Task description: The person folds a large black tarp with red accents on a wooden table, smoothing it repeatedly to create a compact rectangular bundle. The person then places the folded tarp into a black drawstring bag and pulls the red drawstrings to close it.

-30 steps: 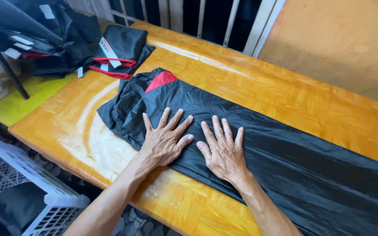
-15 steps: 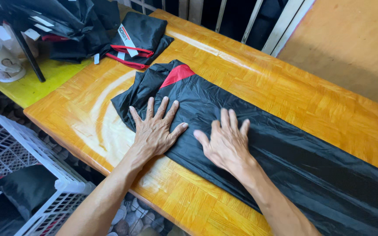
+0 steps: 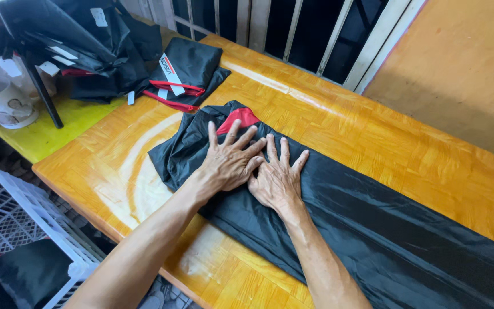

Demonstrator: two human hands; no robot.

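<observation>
A long black shiny garment (image 3: 373, 223) with a red patch near its left end lies flat across the wooden table (image 3: 373, 137). My left hand (image 3: 231, 161) presses flat on the garment's bunched left end, fingers spread. My right hand (image 3: 277, 178) lies flat right beside it, fingers apart, the two hands touching at the thumbs. Neither hand grips anything.
A folded black garment with red trim (image 3: 185, 73) lies at the table's far left. A pile of black garments with tags (image 3: 70, 46) sits on a yellow surface beside a white mug (image 3: 4, 102). A white plastic basket (image 3: 12, 229) stands below left. Window bars run behind.
Both hands have come together over the garment's left end, from spread apart to side by side. The view has shifted slightly.
</observation>
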